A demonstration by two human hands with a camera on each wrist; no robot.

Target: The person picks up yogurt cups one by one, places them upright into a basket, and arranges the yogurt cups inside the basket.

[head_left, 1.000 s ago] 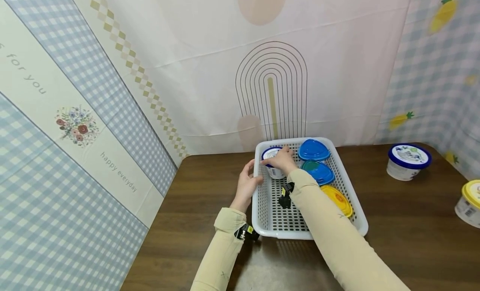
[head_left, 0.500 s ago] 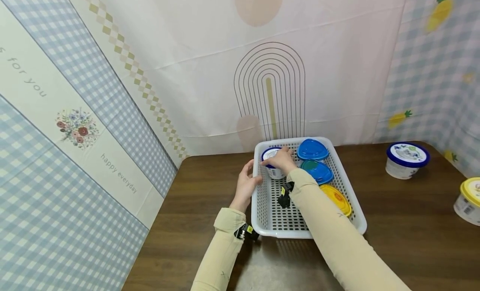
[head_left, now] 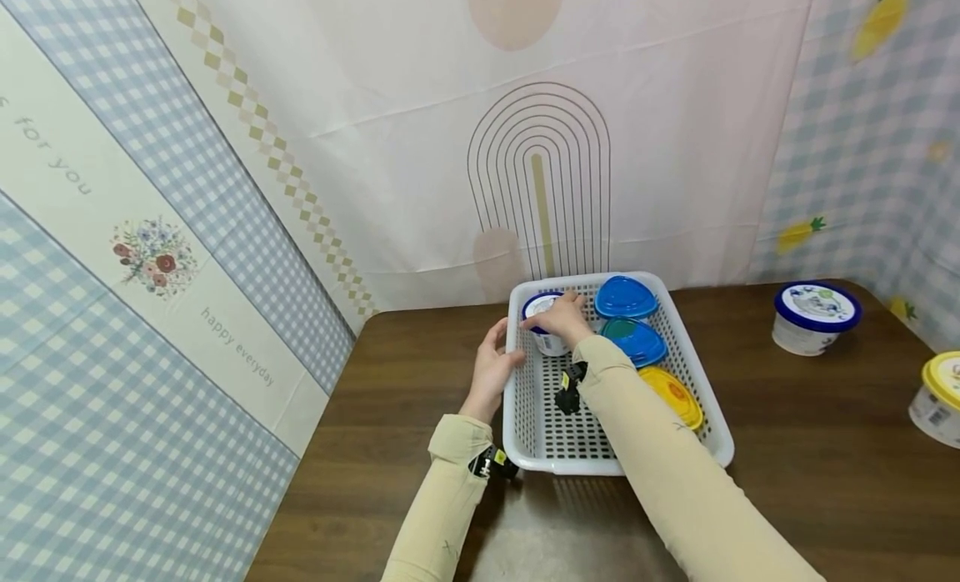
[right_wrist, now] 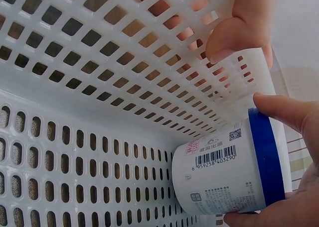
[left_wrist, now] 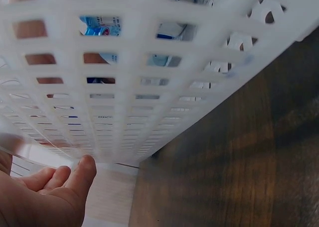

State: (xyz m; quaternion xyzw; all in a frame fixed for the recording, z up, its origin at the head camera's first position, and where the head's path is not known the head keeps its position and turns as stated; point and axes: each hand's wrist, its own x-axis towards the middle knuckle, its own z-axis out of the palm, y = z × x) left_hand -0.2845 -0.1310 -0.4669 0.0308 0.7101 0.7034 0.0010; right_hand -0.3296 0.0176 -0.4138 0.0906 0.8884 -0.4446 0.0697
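Observation:
My left hand [head_left: 491, 372] holds the left wall of a white perforated plastic basket [head_left: 512, 432], thumb over the rim and fingers outside. The right wrist view shows the left thumb [right_wrist: 229, 40] hooked inside that wall. In the basket's far left corner, my right hand [head_left: 561, 319] grips a white tub [right_wrist: 214, 172] by its blue lid [right_wrist: 266, 157], thumb and fingers on opposite sides. Two blue-lidded containers [head_left: 625, 297] and one with a yellow lid [head_left: 671, 396] line the basket's right side. In the left wrist view, the left hand [left_wrist: 50, 194] is partly cut off.
The basket stands on a dark wooden table [head_left: 390, 415]. To its right are another blue-lidded tub [head_left: 810, 336] and a yellow-lidded tub [head_left: 937, 407] near the view's edge. A patterned cloth [head_left: 375, 148] hangs behind the table.
Both hands keep their places on the basket and the tub. The head view shifts only slightly.

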